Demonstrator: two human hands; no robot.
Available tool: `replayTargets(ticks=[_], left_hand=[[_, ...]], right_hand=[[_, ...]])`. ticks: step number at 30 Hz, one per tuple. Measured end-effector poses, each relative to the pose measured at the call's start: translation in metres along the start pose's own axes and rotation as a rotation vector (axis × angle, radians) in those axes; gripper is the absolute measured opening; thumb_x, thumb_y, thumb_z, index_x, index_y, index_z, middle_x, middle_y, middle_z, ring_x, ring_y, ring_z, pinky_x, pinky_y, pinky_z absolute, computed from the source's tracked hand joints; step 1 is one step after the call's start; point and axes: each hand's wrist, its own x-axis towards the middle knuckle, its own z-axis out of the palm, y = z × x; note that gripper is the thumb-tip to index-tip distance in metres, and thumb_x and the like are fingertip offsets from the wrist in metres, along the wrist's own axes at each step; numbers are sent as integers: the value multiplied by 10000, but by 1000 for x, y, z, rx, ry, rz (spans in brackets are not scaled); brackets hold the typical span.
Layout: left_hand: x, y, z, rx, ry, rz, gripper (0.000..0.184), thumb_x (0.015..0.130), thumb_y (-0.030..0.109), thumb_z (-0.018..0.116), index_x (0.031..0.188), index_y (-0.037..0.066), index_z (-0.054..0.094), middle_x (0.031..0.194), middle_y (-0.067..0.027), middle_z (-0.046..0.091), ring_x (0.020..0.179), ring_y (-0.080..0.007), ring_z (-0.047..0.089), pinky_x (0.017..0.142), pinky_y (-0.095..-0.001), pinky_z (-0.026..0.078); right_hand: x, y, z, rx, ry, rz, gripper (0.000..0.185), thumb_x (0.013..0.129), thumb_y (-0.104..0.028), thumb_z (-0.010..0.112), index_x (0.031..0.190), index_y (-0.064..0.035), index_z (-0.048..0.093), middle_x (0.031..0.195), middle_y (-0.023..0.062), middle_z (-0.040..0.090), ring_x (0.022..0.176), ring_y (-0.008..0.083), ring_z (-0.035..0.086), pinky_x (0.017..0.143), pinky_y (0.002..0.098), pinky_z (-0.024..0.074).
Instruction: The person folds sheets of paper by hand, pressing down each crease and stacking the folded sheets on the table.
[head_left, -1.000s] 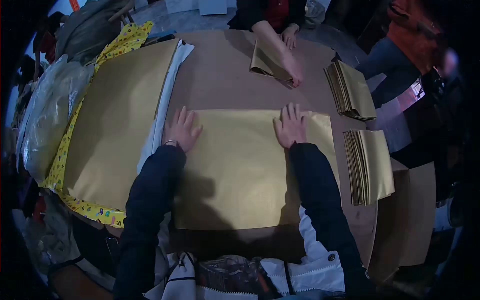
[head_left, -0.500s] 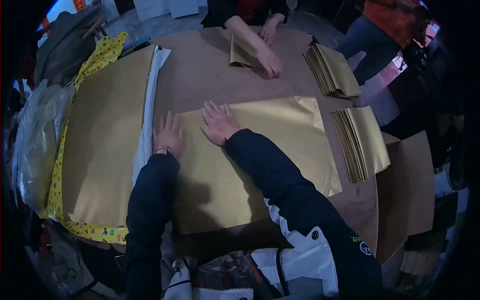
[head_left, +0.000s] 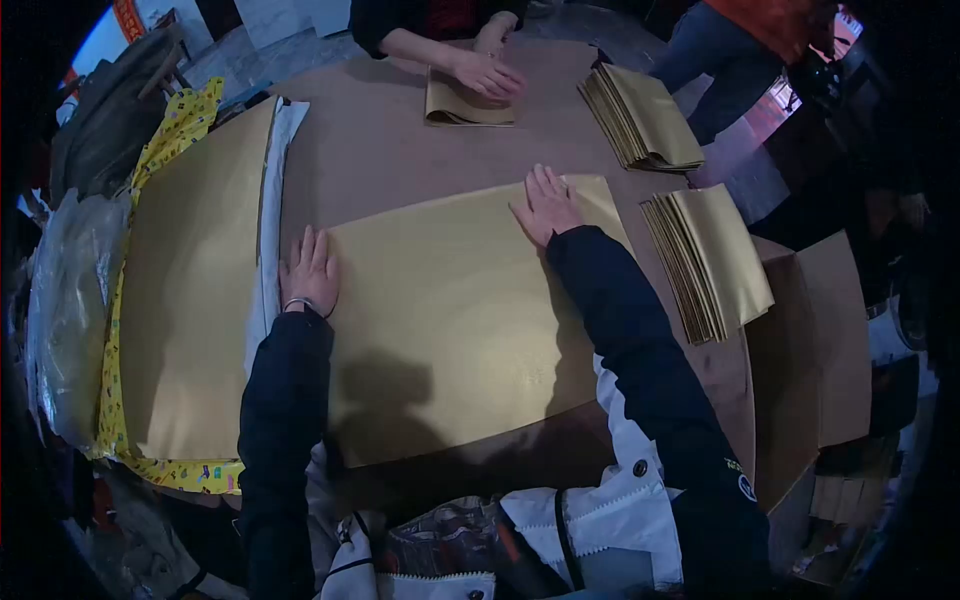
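Note:
A large gold sheet of paper point(head_left: 460, 300) lies on the brown table in front of me. My left hand point(head_left: 311, 272) rests flat at its left edge, fingers stretched out, with a bracelet at the wrist. Flat on the sheet's far right part is my right hand point(head_left: 550, 205), fingers extended and holding nothing. To my left lies a stack of large gold sheets point(head_left: 195, 290) with a white strip point(head_left: 270, 220) along its right side. Across the table, another person's hands point(head_left: 488, 72) press on a folded gold sheet point(head_left: 465, 105).
Two piles of folded gold sheets point(head_left: 708, 262) point(head_left: 645, 115) sit along the table's right side. An open cardboard box point(head_left: 835, 340) stands beyond that edge. Yellow printed wrapping point(head_left: 185, 475) and clear plastic point(head_left: 70, 300) border the left stack. Another person point(head_left: 720, 60) stands at the far right.
My right hand has slid rightward along the sheet's far edge, and the sheet's right side now looks flatter. My left hand stays at the left edge. The other person's hands have come together over the folded sheet.

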Motion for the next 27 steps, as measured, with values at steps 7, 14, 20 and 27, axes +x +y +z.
replayTargets(ticks=[7, 14, 20, 27], left_hand=[[26, -15, 2, -136, 109, 85, 424, 919, 302, 468, 1285, 90, 509, 1413, -128, 408, 1298, -321, 378, 1054, -422, 340], [63, -12, -45, -346, -66, -39, 365, 665, 353, 773, 761, 36, 619, 717, -87, 640, 673, -220, 608, 658, -340, 488], [51, -21, -38, -1000, -144, -236, 256, 769, 230, 749, 763, 24, 597, 679, -34, 604, 599, -109, 556, 523, -255, 442], [-38, -35, -1, -1434, -210, -363, 223, 840, 158, 675, 981, -6, 623, 919, -48, 639, 875, -137, 591, 771, -258, 459]], right_hand=[[-4, 54, -7, -48, 29, 204, 747, 928, -533, 335, 1465, -31, 208, 1552, 117, 139, 1437, 245, 104, 1156, 481, 100], [-8, 54, -12, 13, 13, 229, 732, 933, -528, 329, 1460, -31, 220, 1549, 122, 144, 1436, 249, 107, 1151, 503, 106], [-3, 24, -8, -35, 30, 258, 740, 928, -537, 317, 1456, -25, 230, 1548, 133, 145, 1437, 261, 108, 1138, 529, 118], [0, -163, 18, 168, -47, -254, 739, 928, -504, 329, 1454, 1, 210, 1538, 173, 152, 1433, 301, 107, 1131, 554, 81]])
